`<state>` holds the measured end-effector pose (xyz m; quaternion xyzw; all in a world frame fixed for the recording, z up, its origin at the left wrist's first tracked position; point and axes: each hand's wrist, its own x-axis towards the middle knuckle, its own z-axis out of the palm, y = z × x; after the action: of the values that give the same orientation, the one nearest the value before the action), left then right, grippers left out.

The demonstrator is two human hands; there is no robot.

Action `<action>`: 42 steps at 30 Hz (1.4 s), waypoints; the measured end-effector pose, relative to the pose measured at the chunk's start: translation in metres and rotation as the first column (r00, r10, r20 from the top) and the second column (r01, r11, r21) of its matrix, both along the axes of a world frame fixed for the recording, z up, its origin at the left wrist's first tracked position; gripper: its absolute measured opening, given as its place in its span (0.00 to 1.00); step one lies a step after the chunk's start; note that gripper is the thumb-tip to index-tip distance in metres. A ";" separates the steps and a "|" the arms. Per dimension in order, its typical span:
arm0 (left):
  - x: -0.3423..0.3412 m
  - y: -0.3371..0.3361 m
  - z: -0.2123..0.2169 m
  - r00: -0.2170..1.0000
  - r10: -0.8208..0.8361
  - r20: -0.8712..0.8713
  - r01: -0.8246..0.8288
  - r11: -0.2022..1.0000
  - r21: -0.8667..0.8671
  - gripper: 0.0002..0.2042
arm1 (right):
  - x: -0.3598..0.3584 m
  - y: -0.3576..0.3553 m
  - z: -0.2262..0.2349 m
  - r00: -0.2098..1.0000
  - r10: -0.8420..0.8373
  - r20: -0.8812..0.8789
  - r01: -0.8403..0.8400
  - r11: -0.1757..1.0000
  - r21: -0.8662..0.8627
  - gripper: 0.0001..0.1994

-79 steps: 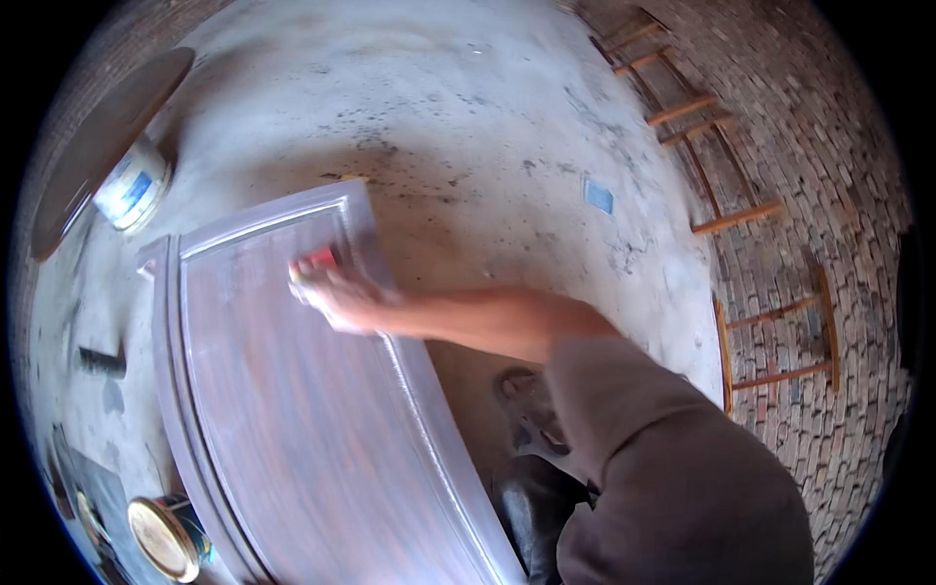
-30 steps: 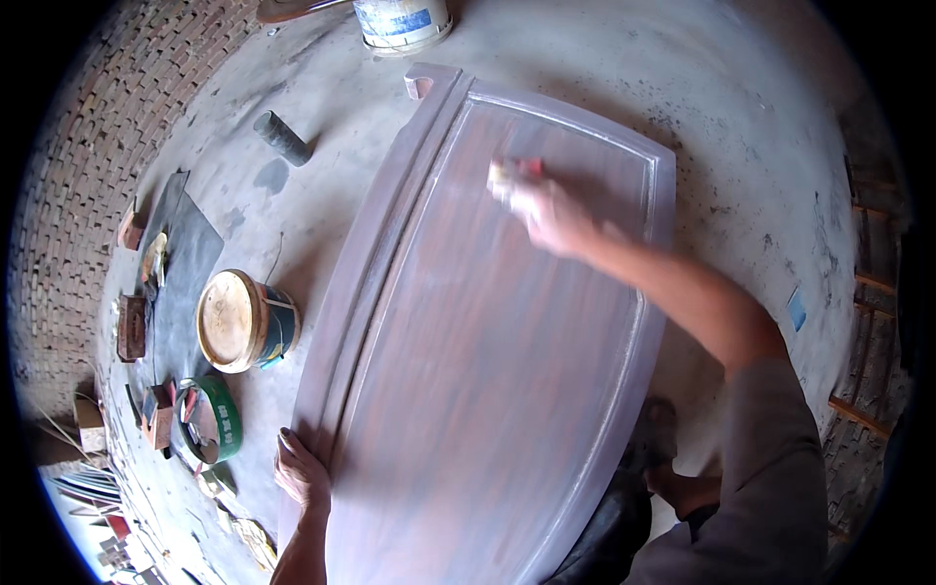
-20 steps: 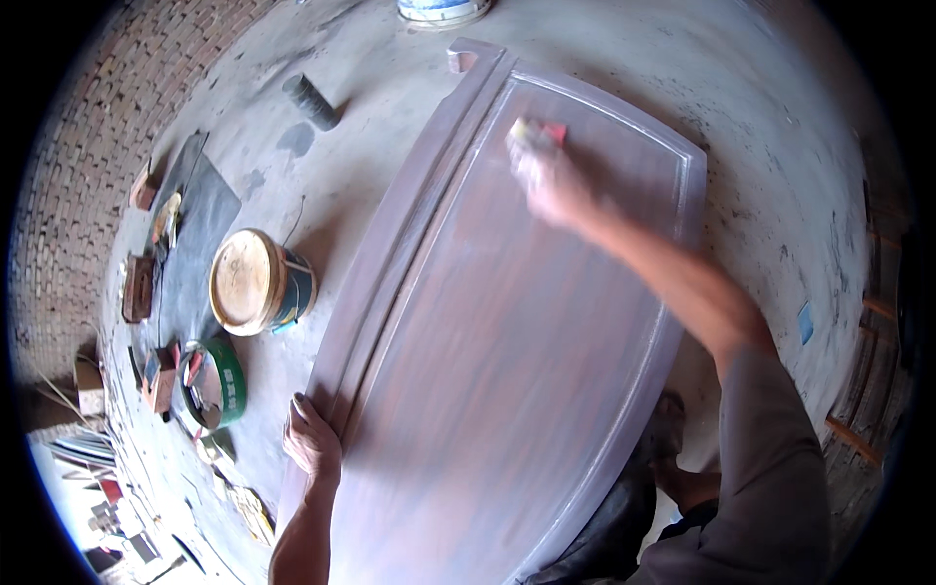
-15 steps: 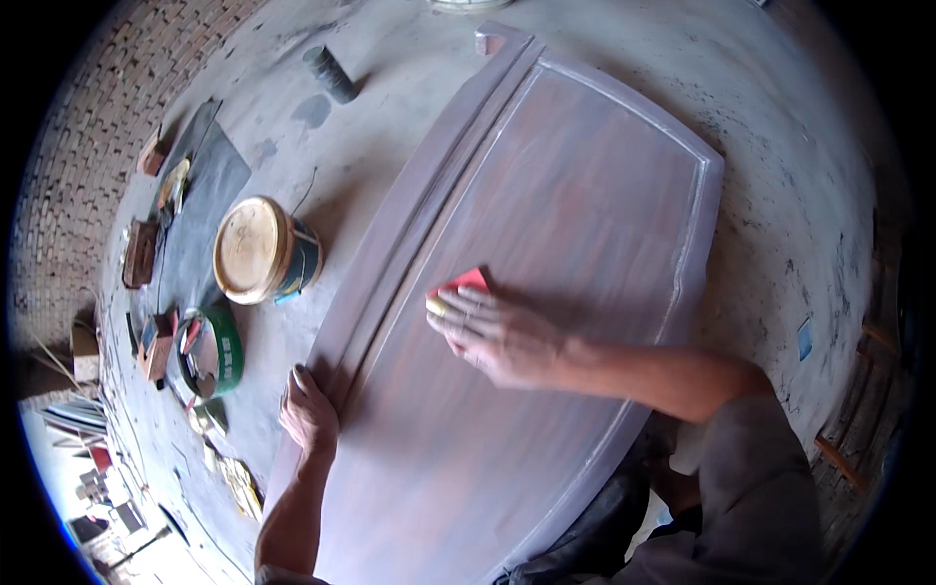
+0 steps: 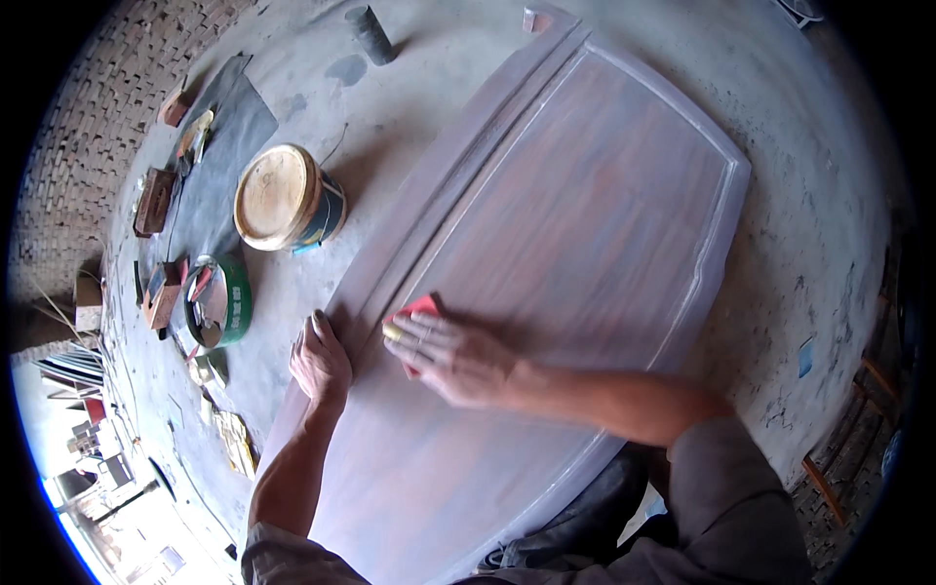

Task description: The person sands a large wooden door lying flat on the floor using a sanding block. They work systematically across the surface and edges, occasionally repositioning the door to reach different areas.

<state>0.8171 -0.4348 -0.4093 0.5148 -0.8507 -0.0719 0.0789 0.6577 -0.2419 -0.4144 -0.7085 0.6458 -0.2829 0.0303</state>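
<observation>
Right hand (image 5: 458, 356) has pulled back from the panel's far end to the near-left side since a second ago. It lies flat, fingers spread, pressing a red pad (image 5: 417, 308) onto the panel (image 5: 585, 224); the pad's edge shows just past the fingertips, beside the raised moulding. Left hand (image 5: 319, 361) is where it was, palm down on the panel's left edge, holding nothing, just left of the pad. Judging by this, rubbing strokes run the length of the panel. Tub (image 5: 283, 198) and green tin (image 5: 219, 302) sit further left on the floor.
</observation>
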 end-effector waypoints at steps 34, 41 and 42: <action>0.153 0.224 0.024 0.982 0.152 0.110 -0.161 0.984 0.076 0.35 | -0.175 0.112 0.034 0.973 -0.044 -0.228 0.126 0.926 0.357 0.30; 0.151 0.218 0.019 0.986 0.155 0.055 -0.157 0.987 0.043 0.33 | -0.048 0.086 -0.009 0.919 -0.392 -0.047 0.386 0.869 0.308 0.33; 0.155 0.220 0.019 0.984 0.168 0.057 -0.170 0.984 0.043 0.33 | 0.005 0.068 0.022 0.983 -0.159 -0.088 0.179 0.928 0.327 0.33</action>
<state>0.9718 -0.2148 -0.3902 0.5886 -0.8037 -0.0714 0.0497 0.6627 -0.1735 -0.3922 -0.6430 0.7436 -0.1499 0.1060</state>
